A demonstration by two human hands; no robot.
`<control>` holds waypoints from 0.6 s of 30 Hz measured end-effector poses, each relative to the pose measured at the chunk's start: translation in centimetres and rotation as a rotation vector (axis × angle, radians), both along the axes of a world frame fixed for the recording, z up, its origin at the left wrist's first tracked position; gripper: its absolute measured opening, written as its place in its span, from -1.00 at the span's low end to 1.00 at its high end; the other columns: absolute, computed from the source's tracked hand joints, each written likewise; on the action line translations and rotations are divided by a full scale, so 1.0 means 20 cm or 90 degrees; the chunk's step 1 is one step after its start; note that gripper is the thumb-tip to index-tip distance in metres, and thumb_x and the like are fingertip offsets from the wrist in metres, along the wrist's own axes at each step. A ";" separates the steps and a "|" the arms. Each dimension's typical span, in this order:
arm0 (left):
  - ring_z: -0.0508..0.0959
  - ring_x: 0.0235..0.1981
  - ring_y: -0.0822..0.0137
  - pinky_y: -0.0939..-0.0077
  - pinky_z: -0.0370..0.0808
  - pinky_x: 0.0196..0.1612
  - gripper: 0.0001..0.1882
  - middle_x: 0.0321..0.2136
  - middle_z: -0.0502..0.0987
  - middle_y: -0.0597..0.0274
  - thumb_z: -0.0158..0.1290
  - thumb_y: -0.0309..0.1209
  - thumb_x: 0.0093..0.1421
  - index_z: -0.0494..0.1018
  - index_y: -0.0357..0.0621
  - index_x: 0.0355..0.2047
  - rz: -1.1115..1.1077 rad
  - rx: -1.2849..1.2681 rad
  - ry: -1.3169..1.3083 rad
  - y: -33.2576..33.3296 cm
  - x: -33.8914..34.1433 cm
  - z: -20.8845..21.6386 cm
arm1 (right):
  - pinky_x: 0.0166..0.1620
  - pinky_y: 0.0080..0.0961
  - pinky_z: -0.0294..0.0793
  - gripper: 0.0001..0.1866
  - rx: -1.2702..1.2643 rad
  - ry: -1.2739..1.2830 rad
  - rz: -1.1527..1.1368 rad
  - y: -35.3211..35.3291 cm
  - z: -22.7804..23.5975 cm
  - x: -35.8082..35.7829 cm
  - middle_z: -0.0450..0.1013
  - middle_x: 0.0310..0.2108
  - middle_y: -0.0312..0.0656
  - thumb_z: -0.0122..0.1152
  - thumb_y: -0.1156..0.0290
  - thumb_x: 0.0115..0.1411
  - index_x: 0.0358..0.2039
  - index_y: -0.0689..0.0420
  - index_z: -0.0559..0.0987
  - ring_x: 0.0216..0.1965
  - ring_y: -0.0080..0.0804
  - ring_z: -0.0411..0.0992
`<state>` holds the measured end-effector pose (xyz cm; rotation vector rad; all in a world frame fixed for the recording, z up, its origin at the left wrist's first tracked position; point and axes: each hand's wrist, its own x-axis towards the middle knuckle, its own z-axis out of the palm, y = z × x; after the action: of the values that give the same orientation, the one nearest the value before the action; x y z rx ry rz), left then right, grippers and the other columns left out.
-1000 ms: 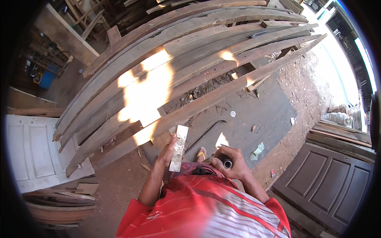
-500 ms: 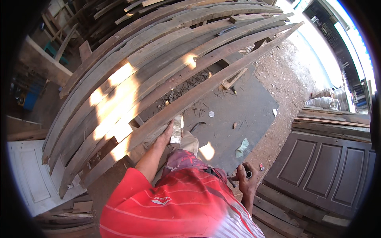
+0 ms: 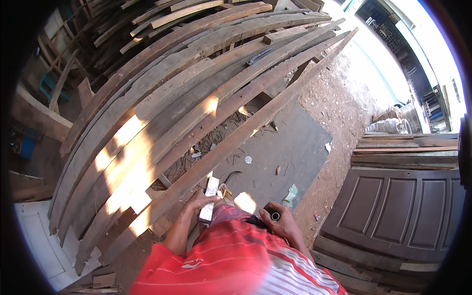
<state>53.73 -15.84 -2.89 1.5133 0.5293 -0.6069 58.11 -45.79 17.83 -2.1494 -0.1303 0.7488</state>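
My left hand (image 3: pixel 200 200) is closed round a short, pale wooden block (image 3: pixel 211 187), held upright in front of my body beside the nearest long plank (image 3: pixel 236 132). On the right, my right hand (image 3: pixel 281 222) grips a dark tubular handle (image 3: pixel 275 216) close to my waist. Its round hollow end points up; the rest of that tool is hidden by my fingers. Several long wooden planks lie side by side in front and to the left, bright with patches of sun. Bent nails (image 3: pixel 216 142) are scattered in the gap between two planks.
A grey sheet (image 3: pixel 295 152) covers the ground ahead, with a curved dark strip (image 3: pixel 230 176) and a crumpled leaf-like scrap (image 3: pixel 290 194) on it. A brown panelled door (image 3: pixel 388 211) lies at right. A white panelled door (image 3: pixel 42 241) is at lower left. A claw bar (image 3: pixel 258 56) rests on the planks.
My left hand has brought the wooden block down and back from the plank, tilting it slightly. My right hand has come inward to the left with the tubular handle. The view has shifted a little.
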 end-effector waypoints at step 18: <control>0.54 0.13 -0.01 0.20 0.47 0.20 -0.22 0.11 0.52 -0.09 0.26 -0.45 0.04 0.31 -0.16 0.32 0.040 0.538 -0.232 0.35 0.77 0.98 | -0.32 -0.29 0.48 -0.72 0.109 -0.102 0.153 -0.02 -0.16 0.47 0.53 -0.48 0.03 0.31 0.24 0.25 -0.33 0.25 0.61 -0.46 -0.21 0.51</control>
<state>69.09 -8.82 16.74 2.3275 0.5754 -0.0186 67.45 -46.16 14.70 -2.0488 -0.5263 0.6719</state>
